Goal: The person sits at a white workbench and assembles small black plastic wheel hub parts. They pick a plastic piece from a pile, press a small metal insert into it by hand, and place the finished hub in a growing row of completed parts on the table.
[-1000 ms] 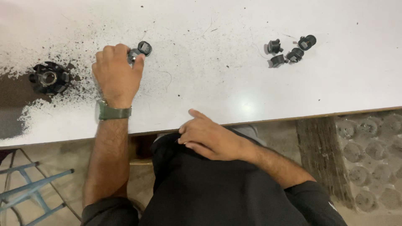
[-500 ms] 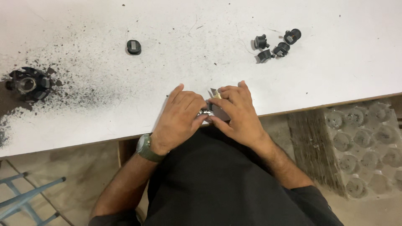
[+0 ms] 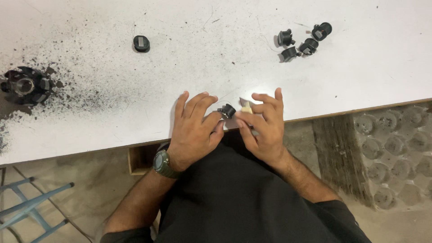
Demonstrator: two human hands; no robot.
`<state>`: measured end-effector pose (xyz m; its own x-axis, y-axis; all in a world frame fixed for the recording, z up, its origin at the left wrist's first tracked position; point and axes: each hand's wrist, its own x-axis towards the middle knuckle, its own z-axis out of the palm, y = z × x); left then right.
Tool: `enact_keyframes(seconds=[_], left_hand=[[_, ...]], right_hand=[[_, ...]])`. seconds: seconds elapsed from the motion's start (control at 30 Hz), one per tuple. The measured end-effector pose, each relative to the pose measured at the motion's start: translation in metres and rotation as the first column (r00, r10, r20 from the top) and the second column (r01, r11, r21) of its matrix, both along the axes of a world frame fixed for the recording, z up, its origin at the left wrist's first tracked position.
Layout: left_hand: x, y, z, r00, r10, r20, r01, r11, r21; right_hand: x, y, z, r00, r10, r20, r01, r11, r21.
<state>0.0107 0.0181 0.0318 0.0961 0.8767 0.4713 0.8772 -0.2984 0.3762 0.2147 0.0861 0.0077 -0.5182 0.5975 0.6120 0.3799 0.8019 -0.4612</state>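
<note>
At the near edge of the white table (image 3: 360, 67), my left hand (image 3: 194, 130) pinches a small black round part (image 3: 227, 110) between thumb and fingers. My right hand (image 3: 263, 126) sits right beside it and holds a small pale folded piece (image 3: 246, 107) against that part. Both hands meet just above my dark shirt. A watch is on my left wrist.
One black cap-like part (image 3: 141, 43) lies alone at the upper middle-left. Several similar black parts (image 3: 302, 41) cluster at the upper right. A larger black round holder (image 3: 26, 85) sits at the left edge amid black dust. A blue stool frame (image 3: 31, 207) stands below left.
My left hand left the far black part on the table and came back to the near edge. Both hands have joined there around a small black part and a pale piece.
</note>
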Motion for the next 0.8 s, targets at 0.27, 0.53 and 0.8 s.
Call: enact_keyframes(seconds=[0.27,0.53,0.8], left_hand=[[0.006,-0.009,-0.016,0.997,0.069,0.042,-0.07,0.997,0.044],[0.008,-0.012,-0.023,0.997,0.076,0.018,-0.077,0.988,0.136],[0.014,-0.006,-0.021,0.996,0.087,0.017,-0.089,0.978,0.188]], right_hand=[[-0.005,-0.008,-0.017,0.991,0.121,-0.058,-0.125,0.989,-0.08],[-0.009,-0.008,-0.01,0.991,0.116,-0.066,-0.123,0.985,-0.117],[-0.008,-0.009,-0.009,0.992,0.113,-0.064,-0.12,0.985,-0.124]])
